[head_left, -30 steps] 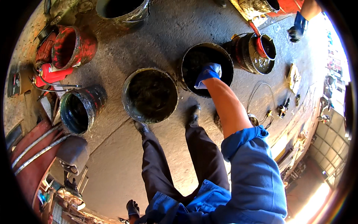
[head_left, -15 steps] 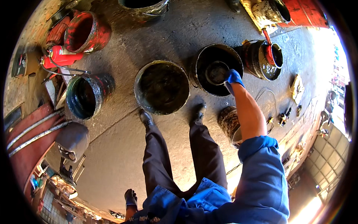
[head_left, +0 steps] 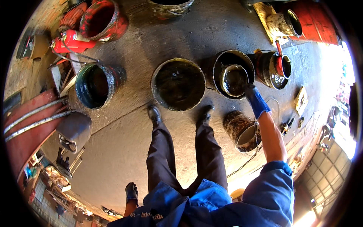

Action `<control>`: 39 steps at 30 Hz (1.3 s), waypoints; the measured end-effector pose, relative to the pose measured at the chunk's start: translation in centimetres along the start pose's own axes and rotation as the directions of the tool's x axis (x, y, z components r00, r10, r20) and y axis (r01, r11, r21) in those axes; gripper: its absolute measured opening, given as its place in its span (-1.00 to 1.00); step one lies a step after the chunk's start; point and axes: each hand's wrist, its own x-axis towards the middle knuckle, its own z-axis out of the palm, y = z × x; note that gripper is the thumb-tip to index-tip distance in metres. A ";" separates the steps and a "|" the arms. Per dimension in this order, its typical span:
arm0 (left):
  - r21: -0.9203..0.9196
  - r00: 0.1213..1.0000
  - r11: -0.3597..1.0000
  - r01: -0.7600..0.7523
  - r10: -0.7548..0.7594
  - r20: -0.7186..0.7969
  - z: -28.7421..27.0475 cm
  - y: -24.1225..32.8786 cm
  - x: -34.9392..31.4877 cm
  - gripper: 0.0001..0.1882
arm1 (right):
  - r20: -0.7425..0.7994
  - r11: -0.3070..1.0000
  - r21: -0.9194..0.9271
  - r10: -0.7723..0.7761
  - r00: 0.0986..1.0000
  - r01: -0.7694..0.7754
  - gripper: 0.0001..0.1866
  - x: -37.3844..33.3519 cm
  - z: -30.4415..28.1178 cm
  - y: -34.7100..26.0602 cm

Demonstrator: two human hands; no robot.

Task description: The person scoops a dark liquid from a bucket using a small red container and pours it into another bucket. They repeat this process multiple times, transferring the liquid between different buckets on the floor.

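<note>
My right hand, in a blue work glove with a darkened fingertip area, is closed at the near edge of a round dipper; its grip point is partly hidden. Dark, shiny liquid fills the dipper, which sits at the mouth of a black, grimy drum. Left of that drum, in front of my boots, stands a wider open drum with dark liquid inside. My left hand, in a dark glove, hangs low beside my left hip, fingers slightly apart and holding nothing.
A bucket with a red-handled tool stands right of the drums. A stained bucket leans near my right forearm, with wires beside it. On the left are a blue-black drum, fire extinguishers and a red drum.
My right hand has raised the dipper from deep inside the black drum to its mouth, and liquid now shows in it. The view has shifted slightly. My left hand still hangs low.
</note>
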 end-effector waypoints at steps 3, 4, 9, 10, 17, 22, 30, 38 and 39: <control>-0.038 1.000 0.999 -0.018 0.018 -0.009 -0.8 0.3 -0.4 -0.73 | 0.254 0.909 0.367 0.109 0.961 -0.200 -0.82 -4.3 2.3 -9.3; -0.031 1.000 1.000 0.002 -0.003 -0.005 -0.6 0.6 -0.4 -0.75 | 0.411 0.905 0.338 0.106 0.905 -0.259 -0.84 -5.0 3.0 -11.6; -0.049 0.999 0.999 0.020 -0.018 0.033 0.0 0.7 0.6 -0.80 | 0.600 0.963 0.209 0.010 0.800 -0.169 -0.80 -5.7 10.2 -17.2; -0.059 0.999 0.998 0.023 -0.022 0.025 -0.8 0.2 1.3 -0.80 | 0.592 0.966 0.208 0.001 0.806 -0.154 -0.79 -5.3 12.7 -17.8; -0.100 0.987 0.983 0.157 -0.159 -0.012 -4.4 -4.0 4.3 -0.73 | 0.444 0.694 0.231 0.548 0.708 -0.682 -0.51 -2.4 23.0 -19.2; -0.121 0.978 0.972 0.202 -0.206 -0.022 -5.7 -5.9 4.6 -0.76 | 0.562 0.556 0.396 0.483 0.671 -0.731 -0.48 3.0 28.4 -12.3; -0.130 0.964 0.958 0.257 -0.264 -0.035 -6.8 -5.8 4.6 -0.76 | 0.341 0.779 0.250 0.484 0.806 -0.574 -0.64 4.2 30.5 -16.0; -0.130 0.960 0.954 0.269 -0.277 -0.044 -6.9 -5.4 4.3 -0.77 | 0.050 0.999 -0.006 0.050 0.998 -0.050 -0.83 3.5 33.9 -15.4; -0.120 0.961 0.957 0.264 -0.271 -0.047 -7.0 -5.4 4.2 -0.77 | 0.020 0.999 -0.011 -0.032 0.999 0.032 -0.84 3.7 34.5 -14.7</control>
